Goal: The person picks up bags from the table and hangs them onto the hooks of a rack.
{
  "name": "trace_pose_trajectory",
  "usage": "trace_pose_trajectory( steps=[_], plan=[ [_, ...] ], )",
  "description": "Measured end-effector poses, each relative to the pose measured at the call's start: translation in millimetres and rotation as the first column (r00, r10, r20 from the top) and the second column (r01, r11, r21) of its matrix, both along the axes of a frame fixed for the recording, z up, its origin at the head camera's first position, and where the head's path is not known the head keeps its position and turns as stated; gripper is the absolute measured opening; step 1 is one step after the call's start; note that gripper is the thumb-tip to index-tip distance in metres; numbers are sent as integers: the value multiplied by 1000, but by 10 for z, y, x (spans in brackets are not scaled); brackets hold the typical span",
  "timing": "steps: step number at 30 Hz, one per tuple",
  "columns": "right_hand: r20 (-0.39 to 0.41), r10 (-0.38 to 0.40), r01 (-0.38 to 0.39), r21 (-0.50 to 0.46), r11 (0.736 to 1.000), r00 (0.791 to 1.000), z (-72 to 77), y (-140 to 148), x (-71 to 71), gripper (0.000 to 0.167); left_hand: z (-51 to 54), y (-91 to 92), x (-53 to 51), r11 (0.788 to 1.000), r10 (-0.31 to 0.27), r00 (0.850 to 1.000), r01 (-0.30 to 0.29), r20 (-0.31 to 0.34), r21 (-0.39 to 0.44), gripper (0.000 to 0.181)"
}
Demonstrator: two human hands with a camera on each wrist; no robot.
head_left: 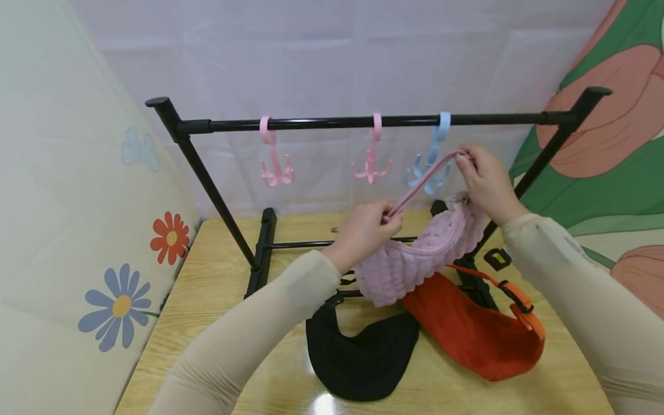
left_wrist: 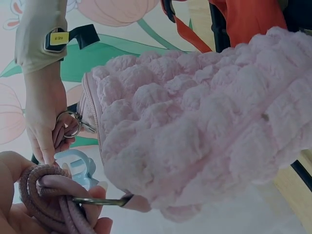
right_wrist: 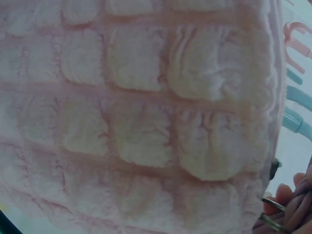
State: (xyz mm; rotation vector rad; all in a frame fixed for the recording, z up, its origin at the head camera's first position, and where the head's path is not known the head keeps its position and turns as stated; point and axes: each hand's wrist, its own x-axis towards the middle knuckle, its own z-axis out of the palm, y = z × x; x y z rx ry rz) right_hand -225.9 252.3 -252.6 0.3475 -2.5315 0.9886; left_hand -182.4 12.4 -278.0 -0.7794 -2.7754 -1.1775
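Pink puffy bag [head_left: 396, 276] hangs just right of the middle of the frame, held up off the worktop. The left hand [head_left: 365, 230], near the middle, grips one part of the bag's strap [head_left: 425, 176]. The right hand [head_left: 487, 181], higher up and to the right, pinches the other end of it. Between them the strap runs up on a slant, and the bag tilts the same way.

To do this well, both hands should keep a firm but soft hold, so the bag does not slip. It would help to keep the strap smooth, as it looks bunched in the left wrist view. The strap could snag on the blue hook [head_left: 443, 127] close behind it, so slow moves seem best.

Lower down, a black cap [head_left: 363, 363] lies at the bottom middle, with an orange bag [head_left: 467, 328] just beside it at the lower right. They lie on a worktop [head_left: 207, 276] with a yellow wood look. Behind stands a black rack [head_left: 327, 123]; two pink hooks [head_left: 372, 158] hang there too. Farther back is a pale cloth [head_left: 311, 63]. Big flowers cover the right wall [head_left: 596, 127], and smaller ones dot the left wall [head_left: 46, 202].
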Motion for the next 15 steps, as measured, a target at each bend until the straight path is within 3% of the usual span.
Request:
trace_pose_trajectory(
  steps=[15],
  plan=[
    [15, -28, 28, 17, 999, 999, -1, -5, -96, 45, 8, 35, -11, 1000, -4, 1000, 4, -21, 14, 20]
  ],
)
